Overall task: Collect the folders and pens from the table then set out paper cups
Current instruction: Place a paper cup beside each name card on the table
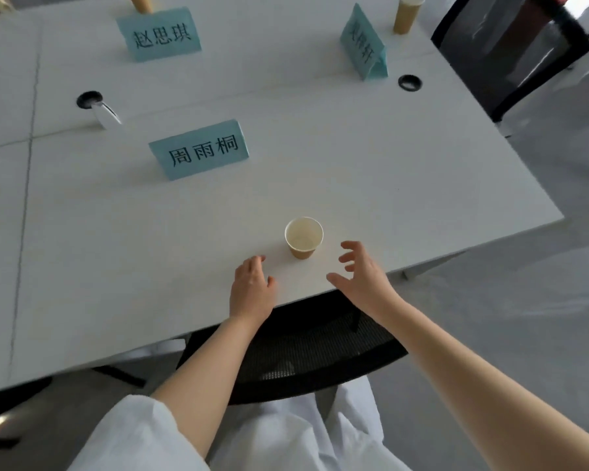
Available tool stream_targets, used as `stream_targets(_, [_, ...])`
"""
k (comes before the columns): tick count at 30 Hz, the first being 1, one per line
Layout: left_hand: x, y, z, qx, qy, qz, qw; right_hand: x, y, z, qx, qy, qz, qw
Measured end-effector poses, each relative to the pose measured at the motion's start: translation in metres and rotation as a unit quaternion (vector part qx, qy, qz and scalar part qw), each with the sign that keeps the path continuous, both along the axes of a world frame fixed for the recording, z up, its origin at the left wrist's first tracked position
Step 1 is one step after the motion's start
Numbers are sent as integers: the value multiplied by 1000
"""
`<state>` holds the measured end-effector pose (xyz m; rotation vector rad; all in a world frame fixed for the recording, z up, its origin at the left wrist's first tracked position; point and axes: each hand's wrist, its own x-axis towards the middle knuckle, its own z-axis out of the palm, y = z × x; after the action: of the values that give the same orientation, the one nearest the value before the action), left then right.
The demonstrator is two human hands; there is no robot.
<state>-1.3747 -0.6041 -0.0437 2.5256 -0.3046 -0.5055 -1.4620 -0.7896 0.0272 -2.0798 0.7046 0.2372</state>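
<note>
A small paper cup (303,237) stands upright on the white table (150,266) near its front edge, brown outside and pale inside. My left hand (251,289) rests just left of the cup with its fingers curled under and nothing in it. My right hand (363,273) hovers just right of the cup, fingers spread, apart from it. Another paper cup (407,13) stands at the far right edge of the table, and part of a third one (140,2) shows at the top. No folders or pens are in sight.
Three teal name cards (199,149) (160,34) (364,44) stand on the table. Two round cable holes (89,99) (409,82) are set in its top. A black mesh chair (296,355) is tucked under the front edge, another black chair (510,52) stands at the far right.
</note>
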Motion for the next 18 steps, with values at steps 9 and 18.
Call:
stream_targets(9, [-8,-29,-28,86,-62,92,990,64,-38,-29,26,-24,141,989])
stream_targets(18, [3,-38,-47,127,-52,125,983,88,-35,-50,42,-45,197,979])
